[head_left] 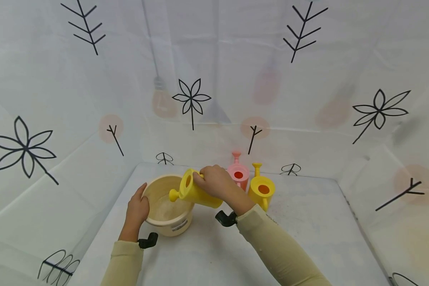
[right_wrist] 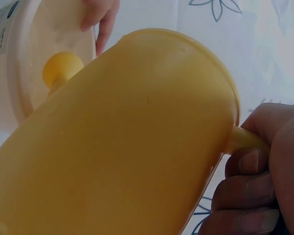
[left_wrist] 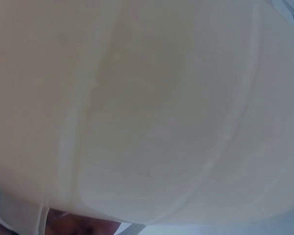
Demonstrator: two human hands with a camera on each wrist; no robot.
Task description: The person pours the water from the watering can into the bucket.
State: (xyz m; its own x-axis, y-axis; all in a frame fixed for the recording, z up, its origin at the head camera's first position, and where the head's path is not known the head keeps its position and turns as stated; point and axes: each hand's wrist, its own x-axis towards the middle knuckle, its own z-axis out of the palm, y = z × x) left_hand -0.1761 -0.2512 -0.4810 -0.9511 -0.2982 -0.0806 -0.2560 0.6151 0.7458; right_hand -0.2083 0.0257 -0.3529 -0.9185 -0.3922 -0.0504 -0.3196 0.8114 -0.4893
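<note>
My right hand (head_left: 217, 182) grips the handle of a yellow watering can (head_left: 196, 194), its fingers (right_wrist: 247, 193) curled round the handle in the right wrist view. The can is tilted left, its spout head (right_wrist: 62, 69) over the mouth of a cream bucket (head_left: 168, 223). My left hand (head_left: 137, 208) holds the bucket's left rim, thumb on the near side. The bucket leans toward me, and a little clear liquid seems to lie inside. In the left wrist view the bucket wall (left_wrist: 152, 107) fills nearly everything.
Behind my right hand stand a pink watering can (head_left: 238, 173) and a second yellow watering can (head_left: 261, 190), both upright. The white table (head_left: 289, 230) meets cloth walls (head_left: 214, 47) printed with black leaves and flowers at its back and sides.
</note>
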